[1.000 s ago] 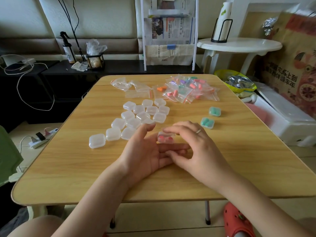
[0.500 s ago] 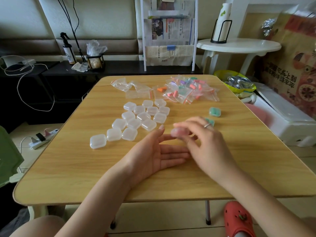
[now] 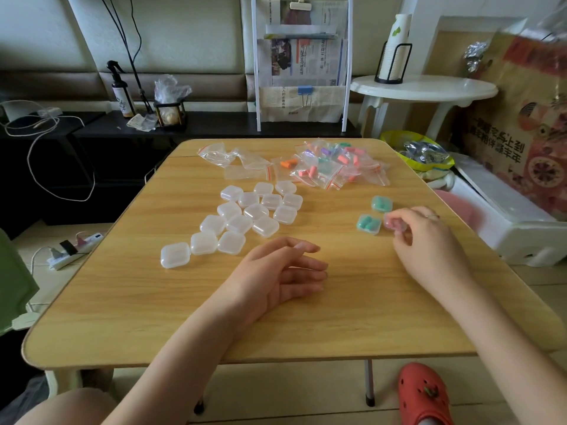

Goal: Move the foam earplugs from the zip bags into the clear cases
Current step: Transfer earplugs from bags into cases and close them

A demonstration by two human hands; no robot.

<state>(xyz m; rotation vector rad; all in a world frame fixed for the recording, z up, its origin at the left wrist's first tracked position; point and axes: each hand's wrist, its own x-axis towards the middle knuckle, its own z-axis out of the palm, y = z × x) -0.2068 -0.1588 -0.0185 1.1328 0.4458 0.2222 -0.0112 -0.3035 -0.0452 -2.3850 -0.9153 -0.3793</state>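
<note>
Pinching a pink-filled case (image 3: pixel 395 223) just at 3 o'clock of two teal-filled cases (image 3: pixel 369 223), right hand (image 3: pixel 425 243) fingers clamped; left hand (image 3: pixel 277 271) rests on table (image 3: pixel 122 302), fingers relaxed, slightly apart.

The right hand (image 3: pixel 425 240) has carried the pink-filled case (image 3: pixel 394 223), apparently closed, from frame centre to the right, just beside the two green-filled cases (image 3: pixel 369 223), leaving the left hand (image 3: pixel 276 271).
</note>
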